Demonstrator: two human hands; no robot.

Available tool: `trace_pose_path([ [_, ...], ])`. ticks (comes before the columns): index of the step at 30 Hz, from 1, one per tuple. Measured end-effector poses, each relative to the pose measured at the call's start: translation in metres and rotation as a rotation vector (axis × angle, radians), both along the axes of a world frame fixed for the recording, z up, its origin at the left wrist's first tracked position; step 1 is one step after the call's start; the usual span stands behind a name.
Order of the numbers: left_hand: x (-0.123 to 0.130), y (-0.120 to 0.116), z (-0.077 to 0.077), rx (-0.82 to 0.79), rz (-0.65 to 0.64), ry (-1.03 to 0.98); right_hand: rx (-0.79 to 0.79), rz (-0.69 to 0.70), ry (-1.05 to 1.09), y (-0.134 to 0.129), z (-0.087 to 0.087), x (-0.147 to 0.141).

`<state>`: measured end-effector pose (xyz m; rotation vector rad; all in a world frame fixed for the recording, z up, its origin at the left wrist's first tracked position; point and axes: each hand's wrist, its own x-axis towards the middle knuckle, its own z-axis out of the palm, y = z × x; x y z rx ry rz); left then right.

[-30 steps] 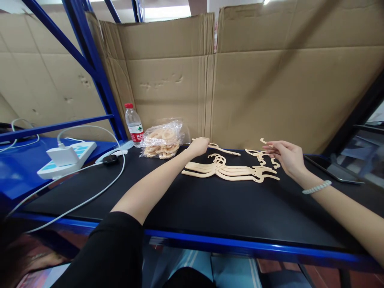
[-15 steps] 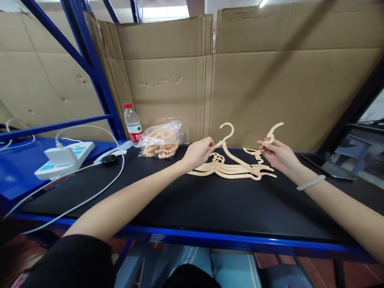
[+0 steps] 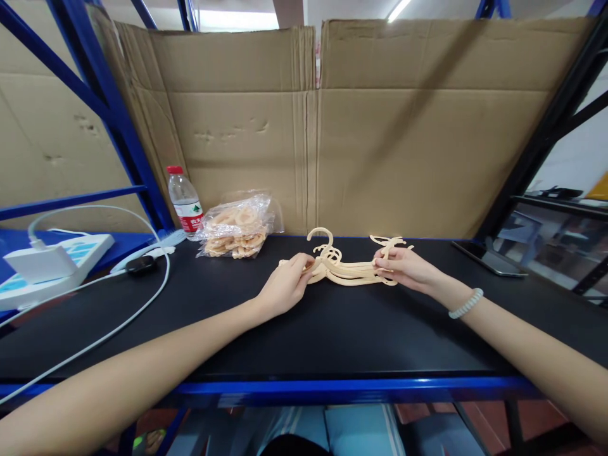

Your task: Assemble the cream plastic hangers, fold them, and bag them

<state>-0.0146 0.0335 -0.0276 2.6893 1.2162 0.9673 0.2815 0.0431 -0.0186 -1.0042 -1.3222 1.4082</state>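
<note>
Cream plastic clothes hangers (image 3: 351,280) lie stacked on the black tabletop in front of me, several together. The top hanger's hook (image 3: 321,232) stands up above the pile. My left hand (image 3: 287,285) is closed round the left arm of this hanger, low over the stack, and covers part of it. At the other end, my right hand (image 3: 403,268) pinches the right arm of a hanger between thumb and fingers, just on the pile. Thin curved end pieces (image 3: 387,240) stick out above those fingers. Which layers the right fingers touch is partly hidden.
A clear bag of cream plastic pieces (image 3: 237,225) and a water bottle (image 3: 185,202) stand at the back left. White cables, a charger and a power strip (image 3: 85,253) lie on the left. A dark flat device (image 3: 489,258) lies at the right. Cardboard (image 3: 403,139) walls the back.
Both hands have come down onto the hanger pile. The hanger in my left hand has been lowered, and the curved piece raised in my right hand is now at the stack. My view has shifted right.
</note>
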Motion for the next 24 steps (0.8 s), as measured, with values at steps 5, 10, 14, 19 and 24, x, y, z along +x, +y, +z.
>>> trace_pose_path([
  [5, 0.0021, -0.0001, -0.0038, -0.041, 0.015, -0.048, -0.008, 0.088, 0.01, 0.0004, 0.0024, 0.0064],
  [10, 0.0017, -0.0012, -0.0026, -0.062, -0.02, -0.086, -0.139, 0.196, 0.022, -0.0013, 0.004, 0.0098],
  [14, 0.0017, -0.0014, -0.0022, -0.055, -0.031, -0.08, -0.181, 0.229, 0.024, -0.0005, 0.0025, 0.0112],
  [19, 0.0017, -0.002, -0.0027, -0.03, -0.03, -0.063, -0.199, 0.213, 0.043, -0.0027, 0.0017, 0.009],
  [24, 0.0021, -0.0022, -0.0028, -0.007, -0.022, -0.052, -0.173, 0.191, 0.044, -0.0034, 0.0005, 0.0053],
])
